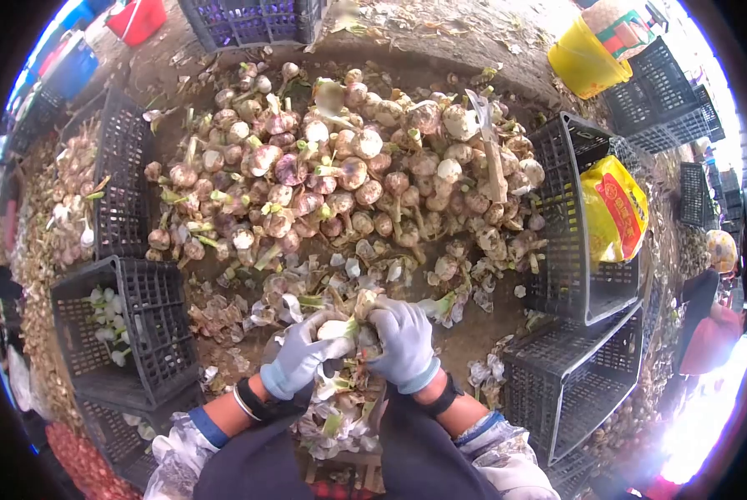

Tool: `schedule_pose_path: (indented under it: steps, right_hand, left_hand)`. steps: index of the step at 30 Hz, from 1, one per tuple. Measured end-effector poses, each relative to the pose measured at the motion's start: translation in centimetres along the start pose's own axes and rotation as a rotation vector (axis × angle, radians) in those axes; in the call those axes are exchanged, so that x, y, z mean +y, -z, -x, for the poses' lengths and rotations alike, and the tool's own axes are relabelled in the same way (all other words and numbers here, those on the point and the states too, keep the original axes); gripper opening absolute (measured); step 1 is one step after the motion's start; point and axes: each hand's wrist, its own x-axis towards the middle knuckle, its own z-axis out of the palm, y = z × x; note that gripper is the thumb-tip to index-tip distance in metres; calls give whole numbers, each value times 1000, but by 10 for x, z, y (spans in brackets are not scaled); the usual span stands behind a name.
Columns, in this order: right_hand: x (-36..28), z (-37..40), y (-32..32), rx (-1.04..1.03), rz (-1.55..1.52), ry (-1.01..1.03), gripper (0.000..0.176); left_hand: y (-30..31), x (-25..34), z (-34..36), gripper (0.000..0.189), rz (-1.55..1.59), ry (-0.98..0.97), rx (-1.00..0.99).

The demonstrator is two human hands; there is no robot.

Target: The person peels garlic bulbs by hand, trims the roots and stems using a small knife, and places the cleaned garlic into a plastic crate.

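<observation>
My left hand (pixel 308 352), in a pale grey glove, pinches a whitish garlic piece with a green stem end (pixel 338 328). My right hand (pixel 400 335), gloved the same way, is closed around the garlic bulb from the other side, and its fingertips nearly meet the left ones. Loose brownish skin stands up between the two hands. Beneath them, between the knees, peeled skins (pixel 340 429) lie in a heap. Just ahead spreads a big pile of unpeeled garlic bulbs (pixel 353 173). A tool with a wooden handle (pixel 495 167) rests on the right part of that pile.
Black crates stand at left (pixel 152 333) and right (pixel 557 225); the left one holds white garlic, the right one a yellow bag (pixel 614 208). A yellow bucket (pixel 586 58) and a red bucket (pixel 136 21) stand farther back. A person (pixel 711 308) is at far right.
</observation>
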Motion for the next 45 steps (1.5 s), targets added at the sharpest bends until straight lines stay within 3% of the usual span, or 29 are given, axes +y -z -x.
schedule_pose_path:
  steps: [3, 4, 5, 6, 7, 8, 10, 12, 14, 16, 17, 20, 21, 24, 30, 34, 37, 38, 40, 42, 44, 45]
  right_hand:
    - [15, -1, -7, 57, 156, -64, 25]
    - [49, 3, -15, -138, 222, -329, 22]
    - [81, 9, -13, -120, 459, -445, 20]
    - [117, 23, -14, -81, 384, -510, 23]
    - [130, 29, -8, -338, 444, -568, 28]
    - [119, 28, 1, -413, 515, -555, 41]
    - [97, 26, 11, -307, 327, -352, 54]
    - [53, 3, 24, -240, -286, -196, 58]
    - [11, -15, 38, -332, -690, -197, 47]
    - [2, -12, 26, -280, -657, -79, 41]
    - [4, -7, 20, -238, -634, -102, 34]
    - [-1, 0, 24, -159, -982, -221, 36]
    - [-2, 2, 27, -180, -985, -246, 28]
    - [-5, 10, 24, -135, -1178, -455, 29]
    - [-13, 22, 17, -114, -1310, -555, 28]
    - [-16, 20, 17, -78, -1238, -501, 31]
    - [-18, 26, 10, 109, -1682, -780, 34]
    - [-18, 26, 12, 166, -1628, -727, 36]
    - [-17, 27, 9, 193, -1518, -758, 33]
    - [-18, 24, 11, 191, -1398, -761, 34]
    - [-22, 20, 11, 174, -1300, -756, 35]
    - [-26, 18, 9, 158, -1261, -751, 36]
  left_hand:
    - [0, 2, 8, 45, 53, 123, -146]
    - [-1, 4, 13, 45, 43, 152, -213]
    - [-4, 3, 19, 48, 140, 132, -314]
    - [-3, 3, 20, 49, 199, 155, -290]
    - [0, 3, 20, 51, 252, 177, -267]
    - [3, 4, 17, 52, 308, 197, -246]
    - [5, 1, 10, 54, 292, 156, -250]
    - [5, -1, 5, 55, 280, 124, -249]
    - [0, 6, 7, 54, 119, 24, -230]
    - [-8, 9, 5, 55, -96, -147, -200]
    - [-5, 9, 9, 61, -352, -231, -100]
    - [-3, 4, 9, 70, -409, -351, -99]
    - [-4, 4, 9, 73, -322, -348, -144]
    - [-4, 11, 14, 67, -394, -377, -167]
    - [-1, 21, 21, 60, -542, -484, -163]
    - [-4, 10, 22, 53, -254, -344, -113]
    - [-2, 15, 22, 42, 8, -291, 11]
    - [-1, 16, 18, 37, 21, -294, 160]
    - [15, 1, 7, 39, -92, -319, 302]
    - [25, 8, 2, 45, -789, -786, 306]
    - [19, 19, 7, 50, -1039, -886, 228]
    - [4, 25, 13, 53, -934, -761, 164]
